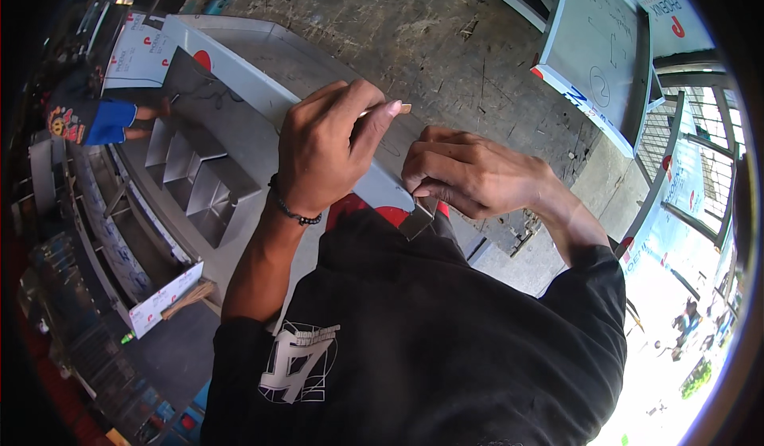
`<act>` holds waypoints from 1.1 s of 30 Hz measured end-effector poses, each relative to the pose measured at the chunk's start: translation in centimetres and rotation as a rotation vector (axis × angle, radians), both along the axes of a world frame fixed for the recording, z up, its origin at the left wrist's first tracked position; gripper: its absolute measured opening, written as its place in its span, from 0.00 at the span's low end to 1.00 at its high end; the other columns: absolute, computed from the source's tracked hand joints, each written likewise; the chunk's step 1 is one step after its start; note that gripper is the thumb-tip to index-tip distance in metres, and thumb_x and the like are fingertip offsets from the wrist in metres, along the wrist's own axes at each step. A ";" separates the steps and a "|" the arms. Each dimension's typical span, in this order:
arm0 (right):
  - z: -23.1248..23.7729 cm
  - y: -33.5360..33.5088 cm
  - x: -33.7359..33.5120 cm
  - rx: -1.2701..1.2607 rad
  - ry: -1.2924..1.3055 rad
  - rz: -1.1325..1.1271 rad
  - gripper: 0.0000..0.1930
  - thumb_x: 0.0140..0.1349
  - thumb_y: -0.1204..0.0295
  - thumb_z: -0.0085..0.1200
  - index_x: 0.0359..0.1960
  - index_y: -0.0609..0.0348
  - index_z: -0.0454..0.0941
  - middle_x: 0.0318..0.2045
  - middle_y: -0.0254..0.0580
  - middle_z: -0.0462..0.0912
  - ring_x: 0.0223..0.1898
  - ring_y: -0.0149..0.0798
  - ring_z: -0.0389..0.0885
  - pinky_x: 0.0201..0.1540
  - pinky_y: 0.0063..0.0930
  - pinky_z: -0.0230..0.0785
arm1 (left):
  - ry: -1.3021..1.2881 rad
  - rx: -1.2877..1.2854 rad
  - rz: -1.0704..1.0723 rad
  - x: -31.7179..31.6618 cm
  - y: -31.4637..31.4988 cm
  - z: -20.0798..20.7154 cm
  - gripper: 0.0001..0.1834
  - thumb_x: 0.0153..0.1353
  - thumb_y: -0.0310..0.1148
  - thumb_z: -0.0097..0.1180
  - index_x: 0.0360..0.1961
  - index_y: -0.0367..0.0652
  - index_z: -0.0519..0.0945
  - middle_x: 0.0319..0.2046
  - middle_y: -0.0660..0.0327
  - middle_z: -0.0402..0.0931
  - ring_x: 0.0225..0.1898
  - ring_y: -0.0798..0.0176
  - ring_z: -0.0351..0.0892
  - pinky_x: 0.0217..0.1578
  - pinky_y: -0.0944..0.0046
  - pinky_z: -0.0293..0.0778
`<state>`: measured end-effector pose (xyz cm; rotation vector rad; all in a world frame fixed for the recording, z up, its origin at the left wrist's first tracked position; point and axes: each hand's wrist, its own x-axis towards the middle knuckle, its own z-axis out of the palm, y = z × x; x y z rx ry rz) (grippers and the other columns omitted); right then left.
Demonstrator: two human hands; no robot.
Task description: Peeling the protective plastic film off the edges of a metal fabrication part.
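Observation:
My left hand [328,140], with a dark bead bracelet at the wrist, is closed above a long folded metal channel [253,80]. A short tan strip [406,109] sticks out past its thumb; most of that strip is hidden in the fingers. My right hand [469,167] is curled in a pinch at the channel's near end, beside a small bent metal flap [419,219]. Its fingertips touch the edge there; whether a small thing lies between them is hidden. The channel slants from the far left toward my body, its outer side covered in pale film with red patches.
A scuffed dark worktable [469,56] lies beneath. More film-covered metal trays [597,64] rest at the far right. On the left are shiny folded metal pieces [203,179], a long metal trough [127,231] and another person in blue shorts [110,121].

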<state>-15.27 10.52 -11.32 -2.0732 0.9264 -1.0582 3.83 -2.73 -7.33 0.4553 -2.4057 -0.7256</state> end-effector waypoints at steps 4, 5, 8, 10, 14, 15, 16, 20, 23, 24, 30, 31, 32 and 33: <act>-0.9 -0.2 0.8 -0.109 -0.056 -0.069 0.09 0.69 0.74 0.61 0.46 0.61 0.76 0.41 0.43 0.82 0.41 0.50 0.81 0.46 0.45 0.78 | 0.032 0.012 0.084 -0.2 0.3 0.2 0.09 0.71 0.30 0.65 0.35 0.38 0.80 0.25 0.57 0.79 0.24 0.56 0.79 0.26 0.57 0.73; -0.9 -0.2 0.8 -0.161 -0.053 -0.106 0.09 0.68 0.75 0.62 0.46 0.61 0.75 0.41 0.44 0.82 0.40 0.51 0.82 0.45 0.45 0.78 | 0.036 0.010 0.082 -0.4 0.5 0.2 0.09 0.71 0.30 0.65 0.35 0.38 0.80 0.25 0.57 0.79 0.24 0.56 0.79 0.26 0.57 0.73; -1.5 -0.1 0.8 -0.225 -0.075 -0.163 0.10 0.68 0.76 0.62 0.46 0.61 0.74 0.41 0.45 0.82 0.39 0.52 0.83 0.44 0.45 0.78 | 0.103 0.061 0.279 -0.8 0.6 0.2 0.10 0.73 0.31 0.64 0.36 0.37 0.80 0.26 0.56 0.80 0.24 0.58 0.79 0.28 0.60 0.74; -1.6 -0.2 0.5 -0.237 -0.099 -0.181 0.10 0.67 0.77 0.62 0.46 0.61 0.74 0.41 0.46 0.81 0.39 0.52 0.83 0.44 0.45 0.78 | 0.184 0.061 0.219 -1.0 0.0 -0.1 0.10 0.74 0.32 0.63 0.37 0.36 0.80 0.27 0.56 0.81 0.24 0.59 0.80 0.29 0.62 0.75; -1.3 -0.2 0.1 -0.218 -0.073 -0.168 0.10 0.67 0.79 0.62 0.45 0.62 0.74 0.42 0.47 0.82 0.42 0.53 0.84 0.46 0.45 0.78 | 0.106 -0.110 0.127 0.3 -4.5 -0.1 0.10 0.77 0.30 0.60 0.40 0.33 0.79 0.27 0.63 0.77 0.28 0.73 0.73 0.30 0.68 0.70; -1.2 -0.1 0.2 -0.223 -0.061 -0.167 0.10 0.67 0.79 0.62 0.45 0.62 0.74 0.42 0.47 0.82 0.42 0.52 0.84 0.47 0.45 0.78 | 0.065 -0.052 0.173 1.0 -6.3 -0.5 0.10 0.78 0.31 0.58 0.40 0.34 0.79 0.26 0.63 0.77 0.27 0.72 0.74 0.31 0.69 0.71; -0.9 -0.1 0.4 -0.229 -0.058 -0.166 0.10 0.67 0.79 0.62 0.45 0.62 0.74 0.42 0.47 0.82 0.42 0.52 0.84 0.47 0.45 0.78 | 0.069 -0.058 0.173 1.4 -7.7 -0.6 0.10 0.78 0.31 0.58 0.40 0.34 0.79 0.26 0.63 0.77 0.27 0.72 0.74 0.31 0.69 0.71; -0.7 -0.3 0.2 -0.219 0.010 -0.174 0.09 0.67 0.78 0.62 0.45 0.62 0.75 0.43 0.46 0.82 0.46 0.50 0.83 0.51 0.44 0.78 | 0.071 0.152 0.110 0.7 -9.3 -0.2 0.12 0.79 0.34 0.56 0.40 0.35 0.79 0.24 0.63 0.76 0.26 0.73 0.75 0.28 0.68 0.69; 0.2 -0.7 -0.3 -0.205 0.040 -0.158 0.09 0.68 0.77 0.62 0.44 0.61 0.75 0.43 0.45 0.83 0.46 0.49 0.82 0.52 0.44 0.77 | -0.083 0.082 0.180 0.5 -9.0 -0.3 0.13 0.77 0.39 0.58 0.39 0.40 0.80 0.24 0.51 0.78 0.22 0.47 0.79 0.25 0.57 0.71; 0.5 -0.9 -0.5 -0.211 0.075 -0.148 0.08 0.68 0.77 0.62 0.44 0.61 0.75 0.43 0.45 0.83 0.46 0.50 0.82 0.52 0.44 0.77 | -0.078 0.086 0.176 0.4 -8.9 -0.2 0.13 0.77 0.39 0.58 0.39 0.40 0.80 0.24 0.51 0.78 0.22 0.47 0.79 0.25 0.57 0.71; 4.3 -4.2 -2.4 -0.163 0.196 -0.195 0.06 0.71 0.79 0.58 0.46 0.64 0.75 0.41 0.47 0.84 0.44 0.52 0.85 0.49 0.46 0.75 | -0.032 0.106 0.163 1.0 -9.2 -0.7 0.14 0.77 0.40 0.58 0.38 0.41 0.79 0.21 0.52 0.76 0.21 0.48 0.78 0.25 0.55 0.70; 5.2 -4.1 -2.4 -0.076 0.171 -0.161 0.06 0.69 0.80 0.60 0.45 0.64 0.78 0.41 0.47 0.86 0.45 0.50 0.86 0.49 0.42 0.77 | -0.050 0.084 0.180 1.2 -9.2 -0.8 0.13 0.78 0.38 0.57 0.38 0.39 0.79 0.21 0.57 0.76 0.20 0.60 0.75 0.24 0.60 0.68; 5.2 -3.9 -2.3 -0.069 0.177 -0.154 0.06 0.69 0.80 0.60 0.45 0.64 0.78 0.41 0.47 0.86 0.45 0.50 0.86 0.49 0.42 0.77 | -0.068 0.064 0.198 1.4 -9.3 -1.0 0.13 0.79 0.35 0.56 0.38 0.36 0.80 0.20 0.63 0.75 0.19 0.72 0.72 0.23 0.65 0.66; 5.4 -3.3 -2.4 -0.015 0.160 -0.102 0.06 0.68 0.80 0.61 0.44 0.64 0.79 0.40 0.47 0.85 0.45 0.52 0.86 0.47 0.44 0.78 | -0.061 0.077 0.200 1.3 -9.3 -1.0 0.13 0.79 0.35 0.56 0.38 0.36 0.80 0.20 0.63 0.75 0.19 0.72 0.72 0.23 0.65 0.66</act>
